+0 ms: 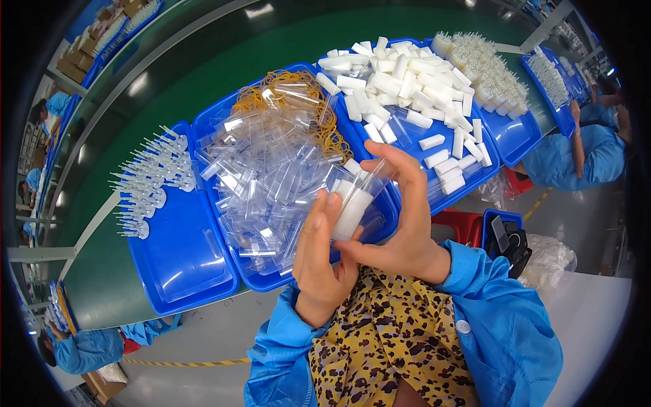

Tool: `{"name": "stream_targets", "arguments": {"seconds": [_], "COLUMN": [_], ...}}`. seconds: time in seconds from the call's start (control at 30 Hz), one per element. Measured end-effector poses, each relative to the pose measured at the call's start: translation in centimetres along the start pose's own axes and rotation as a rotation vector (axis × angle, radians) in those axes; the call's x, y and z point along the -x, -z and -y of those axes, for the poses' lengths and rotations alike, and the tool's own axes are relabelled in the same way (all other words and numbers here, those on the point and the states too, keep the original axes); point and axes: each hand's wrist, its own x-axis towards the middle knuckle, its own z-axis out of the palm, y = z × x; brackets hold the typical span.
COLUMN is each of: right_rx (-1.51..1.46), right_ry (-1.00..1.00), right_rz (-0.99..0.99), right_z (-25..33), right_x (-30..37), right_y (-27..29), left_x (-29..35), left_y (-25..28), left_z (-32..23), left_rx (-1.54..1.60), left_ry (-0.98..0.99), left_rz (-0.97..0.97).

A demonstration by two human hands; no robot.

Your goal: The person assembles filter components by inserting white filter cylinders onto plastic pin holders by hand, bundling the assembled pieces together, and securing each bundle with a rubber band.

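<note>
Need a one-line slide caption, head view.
Left hand and right hand hold a white block and clear plastic above a blue tray of clear sleeves and yellow bands.

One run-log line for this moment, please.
left hand: holds white block with clear sleeve | right hand: cupped at their right side | nearby: blue tray of loose sleeves, rubber bands; white blocks to its right

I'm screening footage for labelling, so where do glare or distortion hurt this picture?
Head view: edges curve toward the dark circular rim; glare spots mark the green tabletop; reflections on the clear sleeves make individual outlines hard to separate. Also head view: the left hand and right hand look reasonably sharp.
</note>
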Motion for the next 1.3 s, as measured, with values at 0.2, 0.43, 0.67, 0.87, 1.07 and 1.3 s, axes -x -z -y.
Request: {"name": "stream_targets", "arguments": {"seconds": [0.2, 0.43, 0.67, 0.87, 1.07, 1.3], "right_rx": [-0.187, 0.145, -0.052, 0.594, 0.754, 0.431], "right_ry": [-0.15, 0.144, 0.013, 0.258, 0.317, 0.229], "right_rz": [0.06, -0.054, 0.191, 0.156, 0.512, 0.374], "right_z": [0.7, 0.8, 1.7, -5.5, -8.1, -7.8], "right_x": [-0.4, -0.1, -3.9, -11.0, -11.7, -12.7], "right_y": [-0.2, -0.8, 0.9, 2.1, -0.3, 0.4], "left_x": [0.1, 0.1, 1.0, 0.5, 0.3, 0.1], "left_y": [-0.2, 0.4, 2.6, 3.5, 5.7, 7.8], "left_z": [0.2, -0.2, 0.7, 0.8, 1.5, 2.4], "left_rx": [-0.034, -0.019, 0.006, 0.1, 0.076, 0.165], "left_ry": [-0.043, -0.058, 0.069, 0.106, 0.037, 0.081], "left_rz": [-0.014, 0.027, -0.051, -0.024, 0.017, 0.056]}}
